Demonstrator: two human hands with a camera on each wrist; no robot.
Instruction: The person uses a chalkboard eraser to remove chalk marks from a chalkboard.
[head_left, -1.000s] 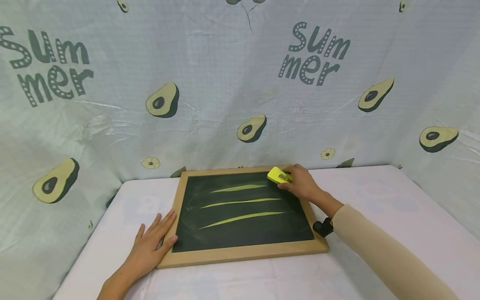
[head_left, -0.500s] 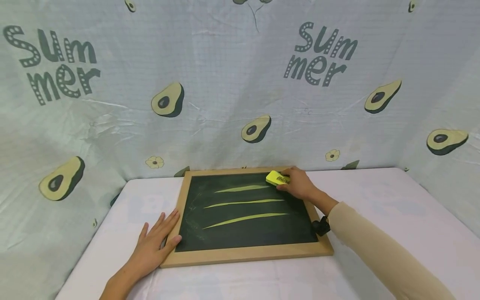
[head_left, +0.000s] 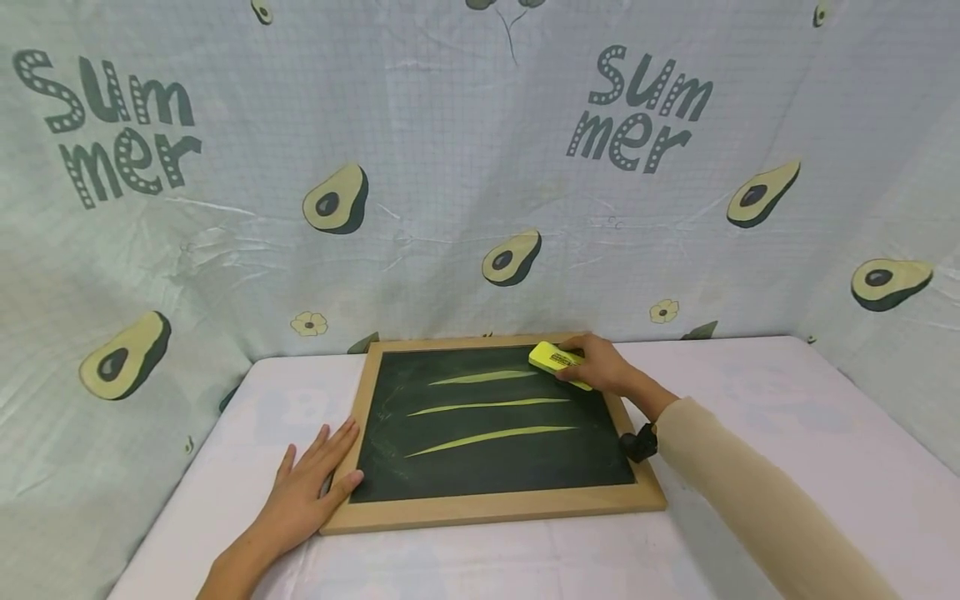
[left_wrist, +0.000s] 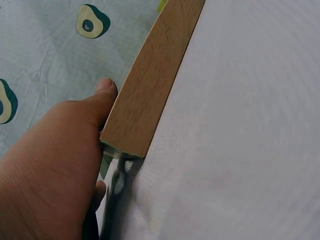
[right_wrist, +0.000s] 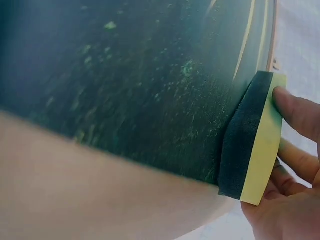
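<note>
A wood-framed chalkboard [head_left: 480,462] lies on the table, with three yellow lines [head_left: 491,435] across its dark surface. My right hand [head_left: 600,364] grips a yellow board eraser [head_left: 547,357] by its sides at the board's upper right. Beside the right ends of the lines, the eraser's dark felt [right_wrist: 245,135] faces down onto the board in the right wrist view. With fingers spread and straight, my left hand [head_left: 296,500] rests on the left side of the wooden frame. Its thumb [left_wrist: 106,87] lies along the frame in the left wrist view.
White cloth covers the table [head_left: 735,417] around the board. Behind it hangs a pale fabric backdrop [head_left: 427,275] printed with avocados and lettering. Faint chalk smears [head_left: 390,450] mark the board's left part. A black wrist device [head_left: 639,443] sits over the right frame edge.
The head view has shifted slightly. My right hand has brought the eraser a little toward me on the board and turned it slightly. My left hand stays on the frame; the lines look the same.
</note>
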